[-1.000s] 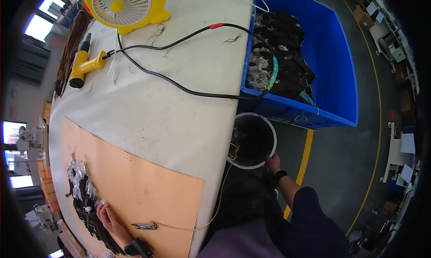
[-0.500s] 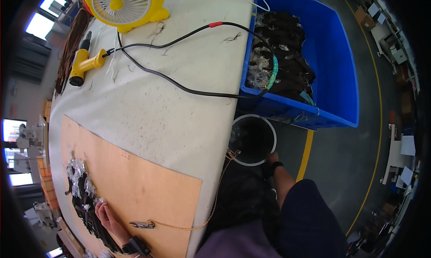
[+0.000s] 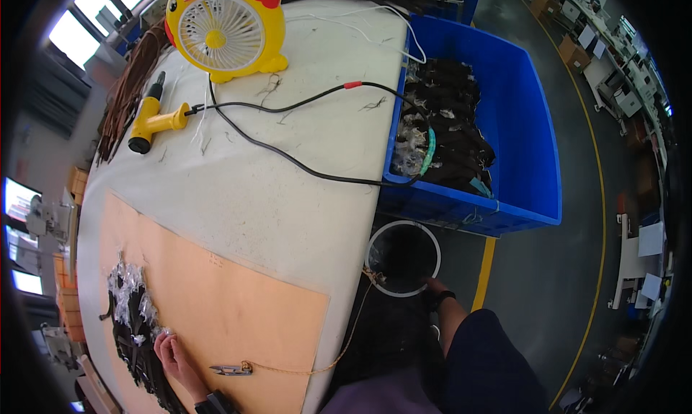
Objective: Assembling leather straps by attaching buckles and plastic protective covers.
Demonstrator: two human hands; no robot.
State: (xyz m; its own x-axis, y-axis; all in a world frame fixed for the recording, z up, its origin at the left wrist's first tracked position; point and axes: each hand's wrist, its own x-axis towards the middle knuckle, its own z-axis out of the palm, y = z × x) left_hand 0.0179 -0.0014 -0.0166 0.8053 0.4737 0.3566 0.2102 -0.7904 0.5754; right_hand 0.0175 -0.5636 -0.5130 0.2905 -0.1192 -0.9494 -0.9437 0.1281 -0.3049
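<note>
At the lower left, my left hand (image 3: 176, 365) rests over a tan board, its fingers bent together at the edge of a bundle of dark strips (image 3: 133, 349). Crumpled clear plastic film (image 3: 128, 293) covers the bundle's upper end, and a small tuft of it shows at my fingertips. Thread snips (image 3: 231, 370) on a tan cord lie just right of this hand. My right hand (image 3: 434, 287) is down beside the table, at the white rim of a dark round bin (image 3: 405, 224). Its fingers are too dark to make out.
A yellow fan (image 3: 222, 35) stands at the table's far end, near a yellow corded heat tool (image 3: 155, 122). Its black cable (image 3: 303, 166) loops across to a blue crate (image 3: 522, 125) holding dark bundles. The tan board (image 3: 252, 298) covers the near table. Brown strips (image 3: 133, 89) hang over the left edge.
The view has tilted, so the table, crate and bin sit lower in the picture and more of the far end shows. Both hands keep nearly the same places beside the bundle and bin.
</note>
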